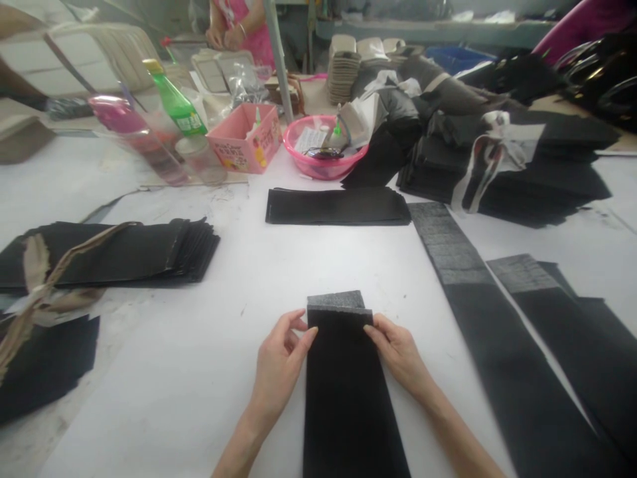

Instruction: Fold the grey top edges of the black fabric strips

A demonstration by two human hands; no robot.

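A long black strip of sheet material (346, 392) lies in front of me, running down past the lower edge of the view. Its far end overlaps a second piece with a grey, rough-looking end (338, 300), which sticks out slightly askew beyond it. My left hand (281, 352) pinches the strip's far left corner between thumb and fingers. At the opposite corner, my right hand (398, 345) grips the edge with its thumb on top. Most of the lower piece is hidden under the black strip.
Long black strips with grey ends (478, 312) lie at right. A neat black stack (338, 206) sits ahead, a tied black bundle (109, 255) at left. Behind are a pink basin (326, 162), a pink box (246, 143), a green bottle (174, 99) and another person's hands (226, 36).
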